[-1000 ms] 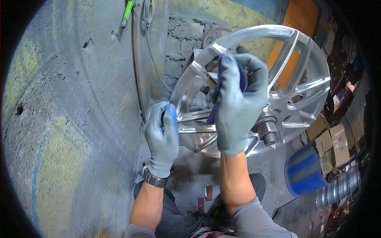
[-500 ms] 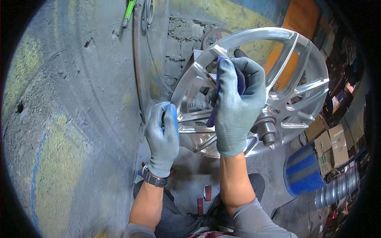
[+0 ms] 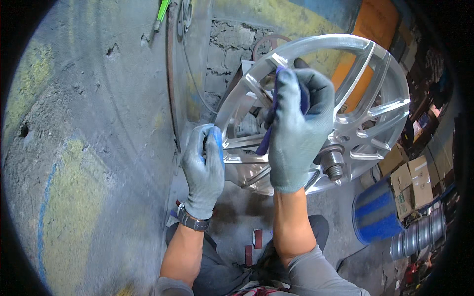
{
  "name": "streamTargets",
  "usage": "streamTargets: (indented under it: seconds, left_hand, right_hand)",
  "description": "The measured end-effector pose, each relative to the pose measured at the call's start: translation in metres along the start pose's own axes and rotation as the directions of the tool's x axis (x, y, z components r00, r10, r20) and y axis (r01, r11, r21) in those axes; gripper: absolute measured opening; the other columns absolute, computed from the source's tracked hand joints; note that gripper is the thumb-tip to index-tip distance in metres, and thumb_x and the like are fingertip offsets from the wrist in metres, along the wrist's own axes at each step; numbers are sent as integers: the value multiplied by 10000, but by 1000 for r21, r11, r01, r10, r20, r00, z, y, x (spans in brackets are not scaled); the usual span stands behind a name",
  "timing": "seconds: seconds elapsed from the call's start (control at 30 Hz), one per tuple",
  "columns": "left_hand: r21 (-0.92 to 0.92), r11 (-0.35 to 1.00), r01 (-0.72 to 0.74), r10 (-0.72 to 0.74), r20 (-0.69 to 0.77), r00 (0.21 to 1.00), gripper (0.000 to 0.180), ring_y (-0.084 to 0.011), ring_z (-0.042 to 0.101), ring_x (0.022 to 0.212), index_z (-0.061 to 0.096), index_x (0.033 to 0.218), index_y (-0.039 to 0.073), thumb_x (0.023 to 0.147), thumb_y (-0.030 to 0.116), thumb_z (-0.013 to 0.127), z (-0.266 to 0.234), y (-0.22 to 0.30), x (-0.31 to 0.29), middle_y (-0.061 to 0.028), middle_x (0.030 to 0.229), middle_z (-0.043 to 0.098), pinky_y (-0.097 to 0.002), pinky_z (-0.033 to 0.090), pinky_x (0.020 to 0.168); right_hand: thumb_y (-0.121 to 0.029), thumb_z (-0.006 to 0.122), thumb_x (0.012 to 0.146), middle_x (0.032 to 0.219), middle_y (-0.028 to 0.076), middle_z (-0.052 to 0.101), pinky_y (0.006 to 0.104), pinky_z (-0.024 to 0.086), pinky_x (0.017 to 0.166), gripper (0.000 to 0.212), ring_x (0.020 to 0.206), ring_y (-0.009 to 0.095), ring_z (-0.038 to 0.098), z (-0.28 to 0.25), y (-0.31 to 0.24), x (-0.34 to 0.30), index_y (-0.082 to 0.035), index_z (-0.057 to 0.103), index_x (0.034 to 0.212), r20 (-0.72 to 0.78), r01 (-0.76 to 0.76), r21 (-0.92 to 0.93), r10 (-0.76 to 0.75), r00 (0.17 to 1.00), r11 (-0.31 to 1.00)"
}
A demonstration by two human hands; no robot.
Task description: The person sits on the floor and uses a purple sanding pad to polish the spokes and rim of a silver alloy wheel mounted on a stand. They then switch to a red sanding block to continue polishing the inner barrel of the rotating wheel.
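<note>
A bare silver alloy wheel rim [image 3: 340,42] stands in front of me, mounted on a threaded spindle with a large nut [image 3: 332,160] at its hub. My left hand [image 3: 203,170], in a grey glove with blue on one finger, is closed round the wheel's left edge. In my gloved right hand [image 3: 300,135] is a purple strip [image 3: 264,143], apparently sandpaper, folded between thumb and fingers. Its lower end hangs below them. That hand is at a spoke in the wheel's upper left part; some fingertips are hidden behind the glove and strip.
A rough grey wall [image 3: 108,148] rises close on my left, with a hanging cable [image 3: 190,81] along it. To the right stand a blue drum [image 3: 377,209], cardboard boxes [image 3: 412,182] and a ribbed metal cylinder [image 3: 418,234]. Dark red strips [image 3: 257,239] lie on the floor between my legs.
My right hand has shifted slightly up and to the right with the purple strip along the spoke. The left hand keeps its hold on the wheel's edge.
</note>
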State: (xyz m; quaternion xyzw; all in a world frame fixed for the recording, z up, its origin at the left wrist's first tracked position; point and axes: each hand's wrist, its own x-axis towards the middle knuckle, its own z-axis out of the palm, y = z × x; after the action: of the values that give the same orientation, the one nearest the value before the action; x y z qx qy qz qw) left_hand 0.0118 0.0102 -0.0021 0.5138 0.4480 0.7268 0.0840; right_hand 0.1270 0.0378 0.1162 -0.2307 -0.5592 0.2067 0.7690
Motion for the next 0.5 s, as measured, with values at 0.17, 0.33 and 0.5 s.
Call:
streamTargets:
  seconds: [0.17,0.33,0.5]
  left_hand:
    - [-37,999,37,-37,-5,999,236,-122,568,974,652,1181,-37,1149,162,529,0,7,-2,-44,1047,637,-292,487,897]
    - [-5,999,40,-40,15,999,243,-125,577,994,653,1204,-40,1151,161,527,-2,-2,-4,-52,1079,648,-294,490,916]
    - [-54,998,41,-41,6,999,243,-129,585,1003,654,1209,-41,1151,157,525,0,3,-3,-63,1091,657,-303,496,935]
  right_hand:
    - [-154,753,1050,903,7,641,226,502,679,178,785,38,580,1,-14,11,-13,646,1071,6,-99,94,99,995,991]
    - [-161,745,1058,885,-4,627,203,469,660,174,755,25,545,-1,0,-1,-22,639,1069,-4,39,-103,-39,999,994]
    - [-140,748,1049,913,1,634,214,475,662,165,757,38,554,1,-2,5,-15,640,1052,-11,10,1,-10,1000,1000]
